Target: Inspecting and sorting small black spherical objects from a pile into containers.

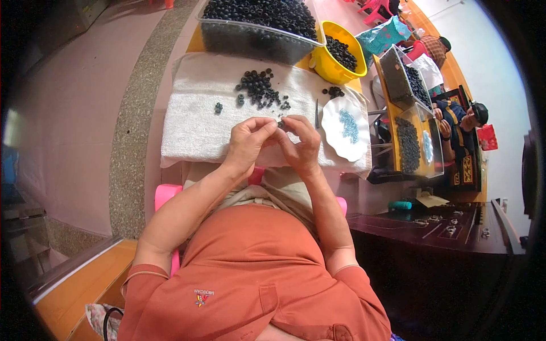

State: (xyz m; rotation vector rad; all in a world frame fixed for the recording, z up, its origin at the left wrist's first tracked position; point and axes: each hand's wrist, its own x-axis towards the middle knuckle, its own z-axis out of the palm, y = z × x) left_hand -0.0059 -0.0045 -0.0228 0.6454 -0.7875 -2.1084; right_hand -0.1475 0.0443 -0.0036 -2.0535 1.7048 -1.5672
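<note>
A: Report the hands.

B: On my remote feed, the left hand [250,142] and right hand [301,149] are drawn narrow, fingertips meeting on a small dark piece [280,124] above the towel [193,113], toward the middle of the table's [195,43] near edge.

A: Reason for the arrangement?

B: My judgement: a pinch from both sides steadies so small an item. The loose black rings [259,88] lie just beyond the fingertips, and the plate [336,139] of blue beads [348,126] sits by the right edge, probably for easy reach. The towel likely stops rolling. A clear bin [256,40] and yellow bucket [331,68] stand along the far edge, presumably as stock.

A: Limits of observation?

B: Fingers cover most of the piece; I cannot tell whether a bead is attached. The bin is cut off at the top. The slim dark tool [317,113] beside the plate is too thin to identify.
</note>
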